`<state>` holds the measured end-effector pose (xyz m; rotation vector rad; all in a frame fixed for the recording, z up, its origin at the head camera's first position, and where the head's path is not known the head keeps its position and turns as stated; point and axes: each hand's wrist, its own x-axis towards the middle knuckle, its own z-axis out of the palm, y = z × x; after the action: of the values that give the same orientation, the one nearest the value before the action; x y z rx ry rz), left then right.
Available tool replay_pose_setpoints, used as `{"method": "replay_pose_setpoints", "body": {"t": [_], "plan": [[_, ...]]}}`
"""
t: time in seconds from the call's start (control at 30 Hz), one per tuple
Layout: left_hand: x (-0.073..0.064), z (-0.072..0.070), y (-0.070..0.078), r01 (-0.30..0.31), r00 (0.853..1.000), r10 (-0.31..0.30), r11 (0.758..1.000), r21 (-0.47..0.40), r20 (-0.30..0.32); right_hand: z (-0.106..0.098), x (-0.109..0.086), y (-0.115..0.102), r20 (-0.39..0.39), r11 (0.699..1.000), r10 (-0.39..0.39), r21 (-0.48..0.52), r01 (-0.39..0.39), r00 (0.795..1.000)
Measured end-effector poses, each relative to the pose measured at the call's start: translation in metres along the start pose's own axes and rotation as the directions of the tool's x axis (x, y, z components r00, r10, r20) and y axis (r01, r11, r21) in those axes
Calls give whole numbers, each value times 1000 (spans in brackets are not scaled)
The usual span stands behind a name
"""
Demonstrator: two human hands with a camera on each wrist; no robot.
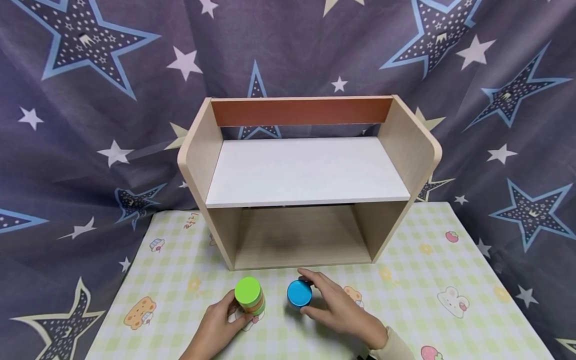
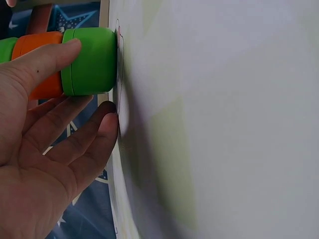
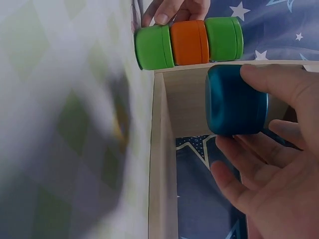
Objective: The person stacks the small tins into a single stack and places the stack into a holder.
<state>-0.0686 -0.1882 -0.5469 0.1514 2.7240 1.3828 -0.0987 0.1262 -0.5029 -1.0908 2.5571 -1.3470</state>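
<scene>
Three small round lidded jars stand in a stack on the tablecloth in front of the shelf: a green jar [image 3: 153,48] at the bottom, an orange jar [image 3: 188,42], and another green jar [image 1: 247,291] on top. My left hand [image 1: 216,322] holds the stack low down, its thumb across the bottom green and orange jars in the left wrist view. To the right, a blue jar [image 1: 299,293] is pinched between the thumb and fingers of my right hand [image 1: 339,310]. In the right wrist view the blue jar [image 3: 237,99] is off the cloth, apart from the stack.
Behind the jars stands a wooden two-level shelf [image 1: 308,170] with a white upper board and a reddish back rail [image 1: 301,112]. A checked tablecloth [image 1: 180,280] covers the table. A dark star-patterned curtain [image 1: 288,45] hangs behind and at both sides.
</scene>
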Motion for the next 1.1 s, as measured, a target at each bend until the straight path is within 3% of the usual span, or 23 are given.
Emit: {"method": "replay_pose_setpoints", "body": {"t": [0.3,0.63,0.9,1.1], "plan": [[0,1,0,20,1000,-20,1000,18,-13,-2,4,-4,-9,999,-46,25,46,999],[0,0,-1,10,1000,-10,1000,19,-17,-5,8,-11,-15,999,-41,22,41,999],[1,1,-1,-1,1000,1,1000,15,-21,-7,15,-15,-32,996,-94,10,94,995],[0,0,-2,7,1000,-7,1000,13,-20,-9,19,-21,-18,997,-80,8,80,997]]}}
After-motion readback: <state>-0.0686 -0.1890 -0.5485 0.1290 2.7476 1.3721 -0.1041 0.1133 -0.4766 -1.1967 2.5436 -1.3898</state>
